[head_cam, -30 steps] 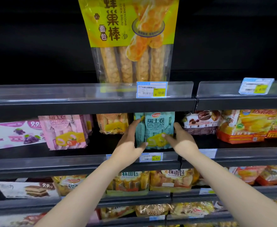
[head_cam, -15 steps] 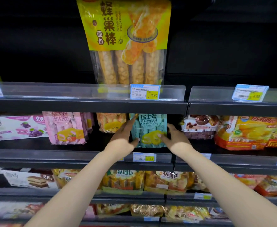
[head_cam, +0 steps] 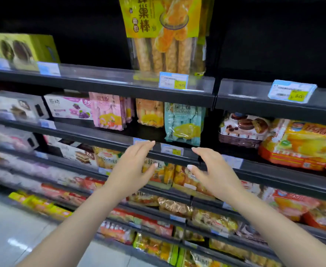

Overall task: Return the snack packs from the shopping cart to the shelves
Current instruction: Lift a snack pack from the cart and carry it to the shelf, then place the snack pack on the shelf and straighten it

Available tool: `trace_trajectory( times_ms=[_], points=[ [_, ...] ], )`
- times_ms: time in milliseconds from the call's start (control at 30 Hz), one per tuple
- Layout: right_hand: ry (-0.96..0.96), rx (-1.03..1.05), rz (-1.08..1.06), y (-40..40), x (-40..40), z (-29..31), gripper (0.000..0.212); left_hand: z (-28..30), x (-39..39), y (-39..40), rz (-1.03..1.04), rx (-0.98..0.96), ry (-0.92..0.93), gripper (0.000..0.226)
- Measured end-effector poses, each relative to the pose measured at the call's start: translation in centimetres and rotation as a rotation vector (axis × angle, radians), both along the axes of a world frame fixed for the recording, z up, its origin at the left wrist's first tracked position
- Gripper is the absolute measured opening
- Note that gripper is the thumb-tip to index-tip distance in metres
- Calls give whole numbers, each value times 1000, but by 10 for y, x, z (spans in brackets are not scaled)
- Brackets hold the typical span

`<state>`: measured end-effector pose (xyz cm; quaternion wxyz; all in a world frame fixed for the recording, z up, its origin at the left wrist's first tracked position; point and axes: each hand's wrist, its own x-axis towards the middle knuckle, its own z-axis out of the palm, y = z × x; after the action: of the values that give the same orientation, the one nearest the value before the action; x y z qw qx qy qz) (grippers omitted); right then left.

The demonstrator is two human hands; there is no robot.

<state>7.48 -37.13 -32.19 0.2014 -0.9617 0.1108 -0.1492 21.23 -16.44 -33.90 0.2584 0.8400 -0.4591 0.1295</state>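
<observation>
A teal Swiss roll snack pack stands upright on the second shelf, between an orange pack and a dark gap. My left hand hovers below and in front of it, fingers straight and spread, holding nothing. My right hand is level with the left one, palm turned inward, fingers relaxed and empty. Both hands are apart from the teal pack, in front of the shelf edge. No shopping cart is in view.
A tall yellow bread-stick pack stands on the top shelf. Pink packs and boxes sit left of the teal pack; orange and brown cake packs sit on the right. Lower shelves hold several packs. Pale floor lies lower left.
Both hands have let go of the teal pack and drawn back down toward me; the pack stays upright on the shelf. The view has swung left.
</observation>
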Motion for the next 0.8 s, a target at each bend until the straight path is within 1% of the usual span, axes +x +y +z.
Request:
trace_trajectory(
  times_ms=[200, 300, 400, 533, 633, 800],
  points=[
    [8, -46, 214, 56, -18, -6, 54, -13, -66, 60, 187, 63, 2, 59],
    [-2, -125, 364, 94, -19, -7, 54, -19, -92, 108, 287, 92, -52, 54],
    [-16, -126, 503, 138, -15, -9, 53, -26, -119, 161, 393, 107, -62, 52],
    [-67, -113, 685, 203, -8, -22, 49, -45, -152, 240, 553, 106, -19, 53],
    [-60, -116, 816, 261, -1, -32, 51, -63, -175, 307, 672, 97, 45, 52],
    [-49, -119, 1015, 364, 12, -50, 47, -79, -216, 407, 880, 177, 93, 54]
  ],
)
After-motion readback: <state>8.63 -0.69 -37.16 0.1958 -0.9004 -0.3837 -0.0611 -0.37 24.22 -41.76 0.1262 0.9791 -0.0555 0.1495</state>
